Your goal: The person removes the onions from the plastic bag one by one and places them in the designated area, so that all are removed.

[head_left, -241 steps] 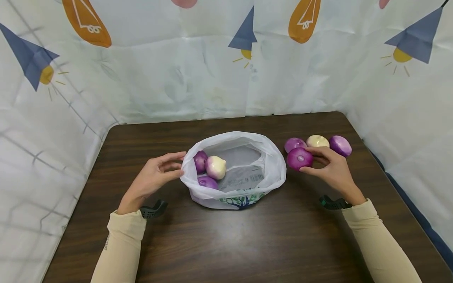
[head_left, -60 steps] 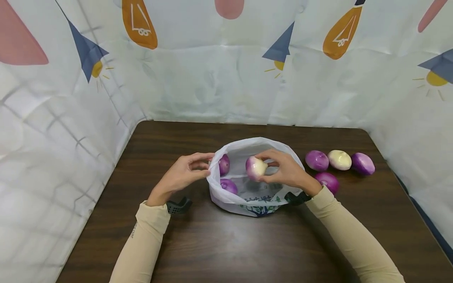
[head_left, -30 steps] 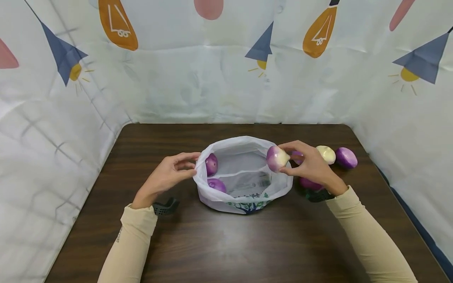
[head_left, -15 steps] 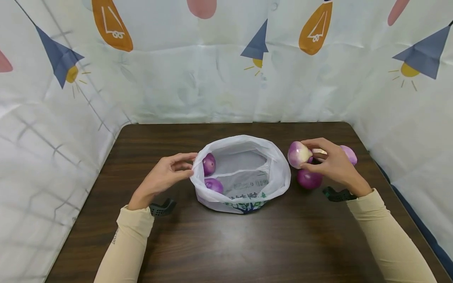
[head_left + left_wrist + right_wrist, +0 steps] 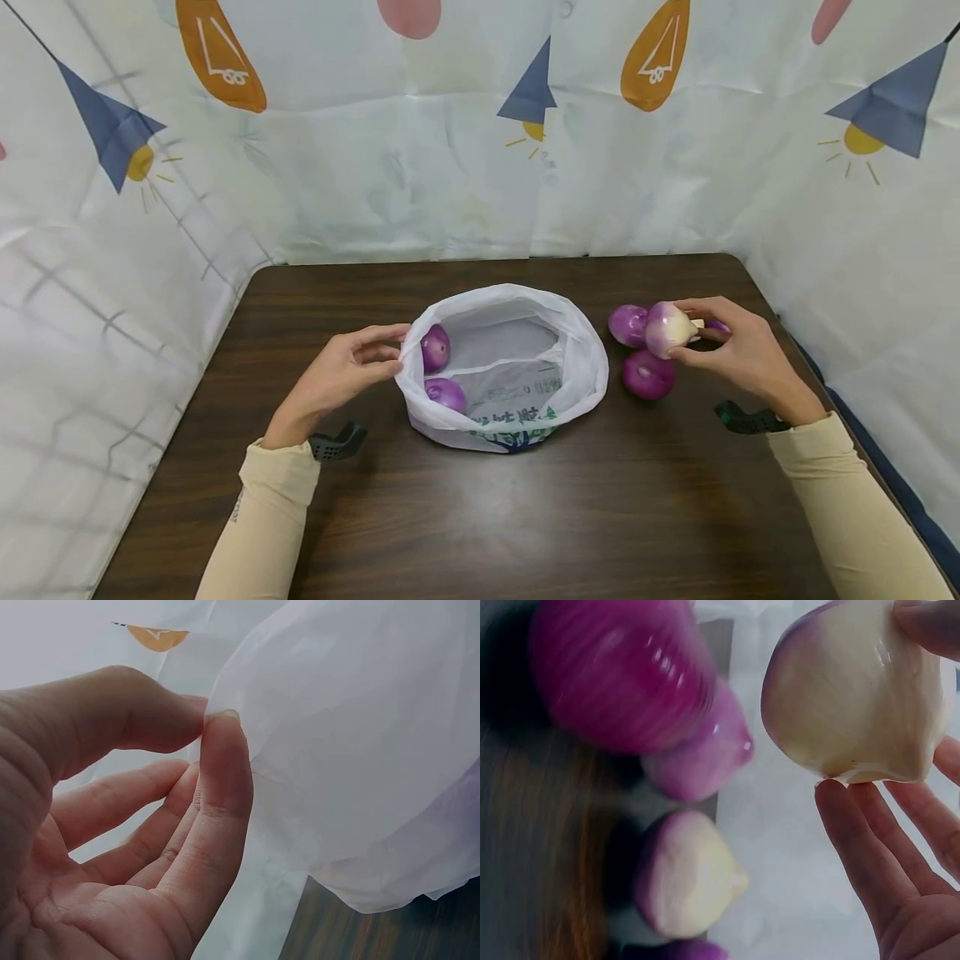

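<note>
My left hand (image 5: 333, 379) pinches the left rim of a white plastic bag (image 5: 588, 367) between thumb and fingers; the left wrist view shows the bag's thin film (image 5: 352, 742) at the fingertips. Inside the bag, against its left wall, are two purple onions, one behind (image 5: 435, 348) and one nearer (image 5: 446, 394). To the right of the bag, my right hand (image 5: 742, 350) holds a purple-and-white onion (image 5: 666, 330) with thumb and fingertips. It is raised beside a purple onion (image 5: 627, 325) and a magenta onion (image 5: 648, 375) on the table.
In the right wrist view a pale onion (image 5: 686, 874) lies on the table, mostly hidden from the head view by my right hand. Another purple onion (image 5: 717, 326) shows partly behind the fingers. The brown table (image 5: 487, 517) is bounded by white printed curtains (image 5: 337, 183).
The right hand has carried the purple-and-white onion out of the bag and rightward over the other onions. The magenta onion it held earlier now lies on the table. The left hand keeps its grip.
</note>
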A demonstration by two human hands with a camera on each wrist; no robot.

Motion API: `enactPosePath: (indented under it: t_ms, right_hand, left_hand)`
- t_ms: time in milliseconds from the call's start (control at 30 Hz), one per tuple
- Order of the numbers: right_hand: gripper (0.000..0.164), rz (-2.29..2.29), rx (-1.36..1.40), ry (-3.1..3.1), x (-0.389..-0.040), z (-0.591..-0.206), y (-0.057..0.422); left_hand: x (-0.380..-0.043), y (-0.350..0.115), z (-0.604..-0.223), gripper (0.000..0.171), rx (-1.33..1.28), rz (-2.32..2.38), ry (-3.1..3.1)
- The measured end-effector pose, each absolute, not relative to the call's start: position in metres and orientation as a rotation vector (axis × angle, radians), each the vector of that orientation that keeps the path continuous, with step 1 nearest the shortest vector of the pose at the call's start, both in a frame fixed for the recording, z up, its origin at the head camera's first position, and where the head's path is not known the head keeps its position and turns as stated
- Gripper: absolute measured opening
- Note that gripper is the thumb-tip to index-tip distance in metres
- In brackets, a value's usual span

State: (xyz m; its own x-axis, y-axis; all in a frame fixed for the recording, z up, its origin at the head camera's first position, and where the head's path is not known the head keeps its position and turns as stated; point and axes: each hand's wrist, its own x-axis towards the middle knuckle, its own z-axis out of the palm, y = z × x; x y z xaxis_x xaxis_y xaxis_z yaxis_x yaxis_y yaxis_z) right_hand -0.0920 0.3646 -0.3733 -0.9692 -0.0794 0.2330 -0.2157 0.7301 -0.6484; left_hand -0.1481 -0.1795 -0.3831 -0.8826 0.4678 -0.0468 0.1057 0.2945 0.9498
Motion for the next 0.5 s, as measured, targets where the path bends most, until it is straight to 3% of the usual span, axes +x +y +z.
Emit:
enactPosePath:
  t_ms: [500]
  right_hand:
    - [0.062,0.997,0.082,-2.808,-0.078,-0.394,0.407]
  left_hand:
    - [-0.147,-0.181,-0.385,0.057,0.492,1.632,2.294]
